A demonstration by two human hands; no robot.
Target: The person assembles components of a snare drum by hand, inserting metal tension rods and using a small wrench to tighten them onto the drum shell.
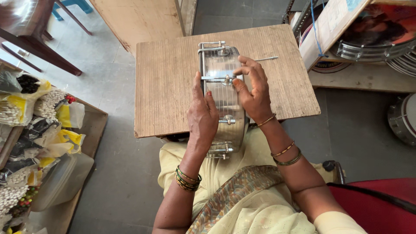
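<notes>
A shiny metal drum shell (220, 82) with tension lugs stands on edge on a small wooden table (169, 78), leaning toward my lap. My left hand (202, 116) rests flat against the shell's left side, thumb up along the rim. My right hand (253, 89) curls over the right rim, its fingers pinching a tension rod fitting (219, 79) on the shell's face. A loose thin metal rod (266, 58) lies on the table just right of the shell.
At the left, a wooden tray (93, 125) holds plastic bags of small parts (26, 112). More drum frames (372, 47) and a cardboard box (329, 26) sit at the upper right. Something red (381, 203) is at the lower right, a dark chair (30, 30) at the upper left.
</notes>
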